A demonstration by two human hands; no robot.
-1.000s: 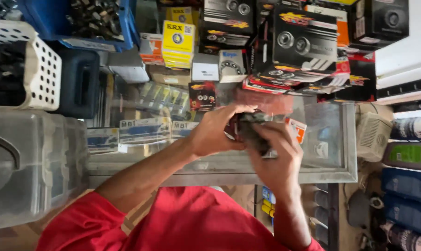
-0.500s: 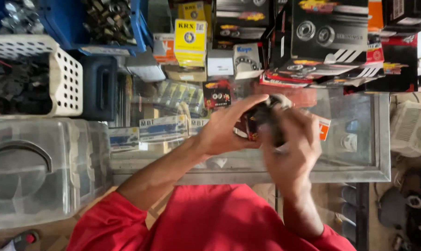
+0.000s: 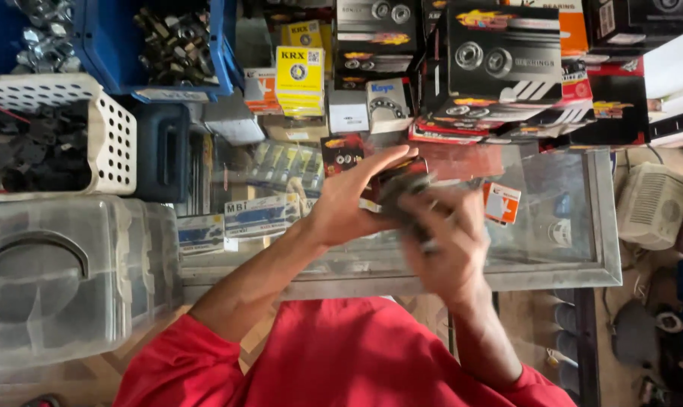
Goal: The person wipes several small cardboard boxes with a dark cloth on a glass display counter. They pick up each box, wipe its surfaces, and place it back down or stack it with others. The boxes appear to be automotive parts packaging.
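Both hands met over the glass-topped bench (image 3: 582, 226), just above the red shirt (image 3: 341, 354). The left hand (image 3: 349, 203) was cupped, fingers stretched out along the top of a small dark part in a red and black packet (image 3: 398, 181), thumb underneath, so it was closed around that packet rather than spread. The right hand (image 3: 443, 249) was blurred by motion; it curled in against the same thing from below, and something thin and pale showed at its fingers, though whether it pinched the part or only pressed on it could not be told. The packet itself sat between the two hands, held off the glass, not resting on it. Judging by this, the step in hand looked like working the dark part in or out of its wrapping — a two-handed fiddle, one hand steadying and the other turning or pulling. A next move would call for the left hand to keep the packet firm while the right took a cleaner hold, since the blur suggested a quick, loose action. Around them stood a yellow carton stack (image 3: 299, 75), black bearing boxes (image 3: 503, 53) on the far side, a white perforated basket (image 3: 93, 136) of dark pieces, a blue bin (image 3: 213, 68) of metal fittings, and a clear lidded tub (image 3: 55, 279) near the left elbow — all well apart from the hands.
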